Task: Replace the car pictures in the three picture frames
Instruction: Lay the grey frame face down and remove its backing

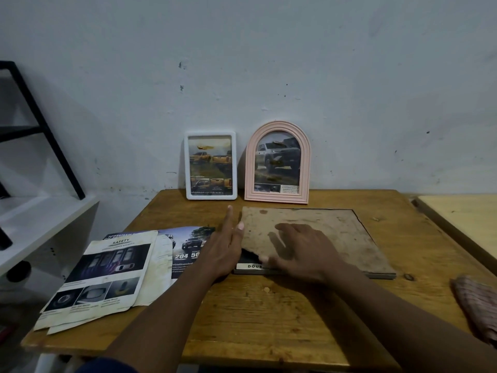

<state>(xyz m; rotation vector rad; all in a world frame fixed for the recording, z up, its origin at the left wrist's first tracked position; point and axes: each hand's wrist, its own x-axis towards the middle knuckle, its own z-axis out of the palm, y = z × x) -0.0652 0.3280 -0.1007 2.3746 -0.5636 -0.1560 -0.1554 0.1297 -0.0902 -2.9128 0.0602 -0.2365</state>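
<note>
A large frame (382, 274) lies face down on the wooden table, its worn brown backing board (336, 232) on top with a torn front-left corner. A car picture with a white strip of lettering (250, 265) shows under that corner. My right hand (301, 250) presses flat on the backing board, fingers spread. At the board's left edge my left hand (226, 244) has straight fingers, the thumb touching the edge. A white frame (210, 165) and a pink arched frame (277, 162) lean on the wall, each with a truck picture. Loose car brochure pages (105, 275) lie at the left.
The wooden table (255, 319) stands against a pale wall. A white shelf with a black metal rack (40, 125) is at the left. A checked cloth (478, 305) lies at the table's right edge, and a second lighter table (462, 219) is beside it.
</note>
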